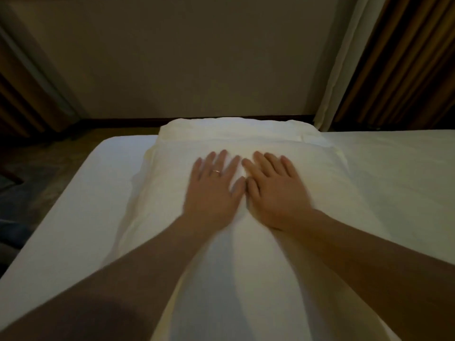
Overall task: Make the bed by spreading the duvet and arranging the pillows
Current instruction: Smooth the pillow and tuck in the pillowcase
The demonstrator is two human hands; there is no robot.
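Dim, warm, low-light frame with soft overall detail. Brightest zone is the white fabric pillow (pixel 246 254) and the white bed sheet (pixel 394 173) on the right side; the sheet looks cooler and bluish toward the left edge. Light source itself not visible. The plain beige wall (pixel 187 65) is flat grey-brown. The brown pleated curtains (pixel 403 70) and the left corners fall to near black. Motion blur smears both bare forearms, the left hand (pixel 213 190) and the right hand (pixel 278 193); finger edges soft. Wide-angle distortion bows the bed edges and tilts the curtains inward. No glare.
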